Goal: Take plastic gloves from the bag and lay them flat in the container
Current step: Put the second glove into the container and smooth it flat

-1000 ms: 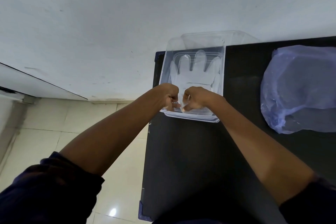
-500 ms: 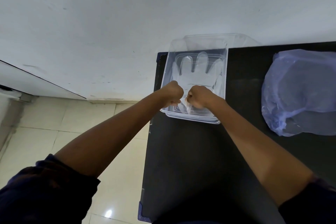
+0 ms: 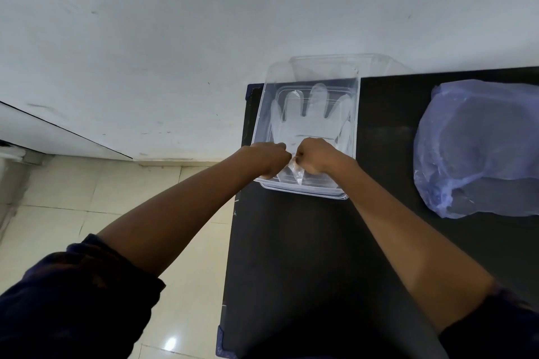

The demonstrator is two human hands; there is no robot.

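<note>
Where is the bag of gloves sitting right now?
In the head view the blue plastic bag lies on the right side of the black table, clear of the container and untouched by either hand.

We see a clear glossy plastic container (image 3: 354, 114), filmy translucent gloves (image 3: 309, 122) inside it, a thin crinkly bluish plastic bag (image 3: 478, 148) right of it, all on a matt black table (image 3: 306, 242).

You face a scuffed white wall (image 3: 175, 23); cream floor tiles (image 3: 58, 198) gleam left of your black tabletop (image 3: 291, 256).
</note>
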